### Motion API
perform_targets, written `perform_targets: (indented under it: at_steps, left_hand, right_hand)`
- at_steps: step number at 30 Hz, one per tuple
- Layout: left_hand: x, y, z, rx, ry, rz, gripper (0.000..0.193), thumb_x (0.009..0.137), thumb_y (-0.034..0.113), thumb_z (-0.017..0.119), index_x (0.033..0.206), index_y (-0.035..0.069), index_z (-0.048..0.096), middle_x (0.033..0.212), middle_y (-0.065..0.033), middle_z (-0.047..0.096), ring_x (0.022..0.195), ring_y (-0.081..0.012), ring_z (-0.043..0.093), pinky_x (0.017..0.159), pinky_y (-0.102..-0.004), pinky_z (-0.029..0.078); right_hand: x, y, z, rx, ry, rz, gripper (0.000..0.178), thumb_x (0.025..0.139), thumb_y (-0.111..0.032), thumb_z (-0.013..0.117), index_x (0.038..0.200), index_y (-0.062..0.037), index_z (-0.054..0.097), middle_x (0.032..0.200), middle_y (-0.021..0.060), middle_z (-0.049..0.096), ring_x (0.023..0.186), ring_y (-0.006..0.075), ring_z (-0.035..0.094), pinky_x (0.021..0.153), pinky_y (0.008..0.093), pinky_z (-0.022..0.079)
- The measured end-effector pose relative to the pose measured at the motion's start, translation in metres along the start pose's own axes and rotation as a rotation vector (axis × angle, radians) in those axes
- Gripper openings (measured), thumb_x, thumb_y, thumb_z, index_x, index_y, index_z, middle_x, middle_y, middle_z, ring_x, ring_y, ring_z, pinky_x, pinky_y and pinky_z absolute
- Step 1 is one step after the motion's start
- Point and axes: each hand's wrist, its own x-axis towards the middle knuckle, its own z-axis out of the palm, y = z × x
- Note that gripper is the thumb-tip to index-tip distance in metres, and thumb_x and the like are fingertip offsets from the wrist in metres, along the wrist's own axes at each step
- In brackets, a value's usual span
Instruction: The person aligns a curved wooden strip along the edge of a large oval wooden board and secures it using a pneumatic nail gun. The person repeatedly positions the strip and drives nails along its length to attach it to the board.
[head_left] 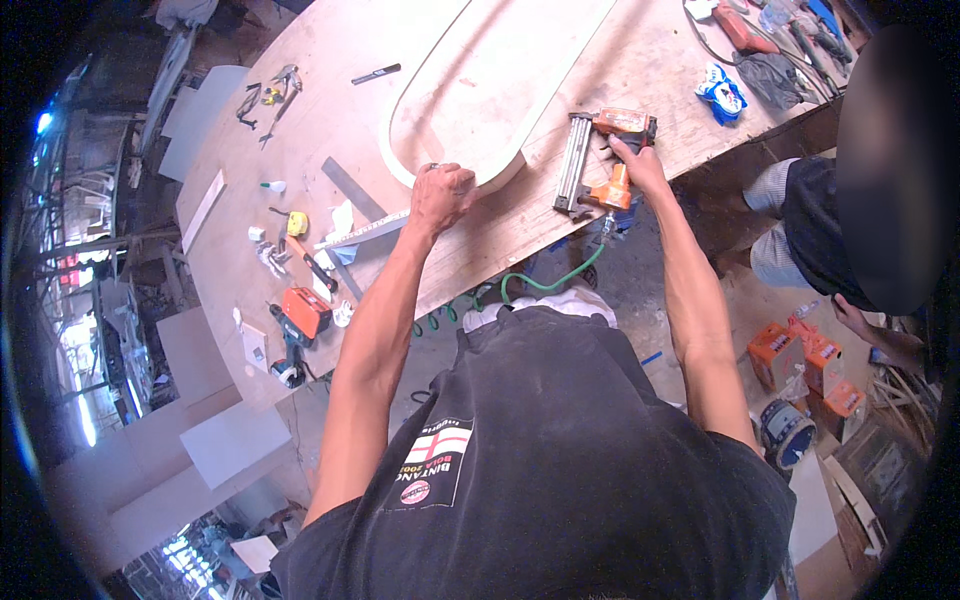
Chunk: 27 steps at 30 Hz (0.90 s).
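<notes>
My right hand (640,163) grips an orange air nail gun (622,122) with a long silver magazine, held over the table's near edge. A green coiled air hose (560,286) runs down from its handle. My left hand (440,197) is closed at the rounded near end of a long white-rimmed oval frame (392,125). From under this hand a thin pale strip (375,232) runs out to the left, bowed and apart from the frame; the fingers seem to pinch it against the curve, though their tips are hidden.
On the wooden table (300,150) lie a yellow tape measure (296,223), a hammer (312,262), a cordless drill (296,325), pliers and a dark flat bar (352,188). A blue-white packet (722,95) sits at right. Another person (830,210) stands right, near orange boxes (780,355) on the floor.
</notes>
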Motion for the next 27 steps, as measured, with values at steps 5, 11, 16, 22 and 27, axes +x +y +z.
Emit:
perform_targets:
  at_steps: [5, 11, 16, 22, 27]
  left_hand:
    - [0.002, 0.010, 0.002, 0.057, 0.053, -0.047, 0.021, 0.083, 0.030, 0.082, 0.092, 0.012, 0.077, 0.095, -0.0084, 0.076, 0.091, -0.0299, 0.074, 0.099, -0.0462, 0.050]
    - [0.001, 0.021, 0.007, 0.194, 0.082, -0.081, 0.027, 0.081, 0.036, 0.083, 0.088, 0.012, 0.074, 0.093, -0.0077, 0.076, 0.090, -0.0298, 0.074, 0.098, -0.0479, 0.050]
    - [0.002, 0.017, 0.013, 0.197, 0.106, -0.093, 0.035, 0.082, 0.044, 0.083, 0.086, 0.012, 0.072, 0.092, -0.0084, 0.073, 0.089, -0.0307, 0.073, 0.096, -0.0512, 0.051]
    - [-0.001, 0.012, 0.022, 0.151, 0.195, -0.037, 0.033, 0.080, 0.041, 0.083, 0.082, 0.011, 0.069, 0.084, -0.0089, 0.070, 0.081, -0.0302, 0.071, 0.090, -0.0453, 0.049]
    - [0.002, 0.003, 0.026, 0.049, 0.237, 0.034, 0.034, 0.078, 0.040, 0.086, 0.080, 0.010, 0.069, 0.083, -0.0093, 0.070, 0.080, -0.0302, 0.070, 0.088, -0.0459, 0.050]
  right_hand:
    - [0.011, -0.006, -0.008, -0.470, 0.118, -0.014, 0.089, 0.083, -0.079, 0.071, 0.102, 0.0081, 0.078, 0.107, 0.0327, 0.076, 0.105, 0.0447, 0.075, 0.094, 0.0502, 0.056]
    - [-0.010, -0.019, -0.003, -0.482, 0.142, 0.027, 0.091, 0.083, -0.080, 0.071, 0.110, 0.0068, 0.077, 0.114, 0.0339, 0.074, 0.113, 0.0469, 0.072, 0.095, 0.0531, 0.056]
    - [-0.012, -0.017, -0.005, -0.499, 0.160, 0.030, 0.091, 0.084, -0.080, 0.071, 0.114, 0.0054, 0.076, 0.118, 0.0332, 0.073, 0.114, 0.0472, 0.072, 0.095, 0.0532, 0.057]
    - [-0.023, -0.020, 0.000, -0.561, 0.185, 0.042, 0.090, 0.082, -0.081, 0.071, 0.106, 0.0048, 0.078, 0.111, 0.0313, 0.076, 0.109, 0.0455, 0.073, 0.091, 0.0528, 0.058]
    - [-0.030, -0.035, 0.002, -0.559, 0.203, 0.093, 0.088, 0.080, -0.082, 0.071, 0.102, 0.0022, 0.080, 0.106, 0.0273, 0.078, 0.106, 0.0422, 0.075, 0.089, 0.0513, 0.058]
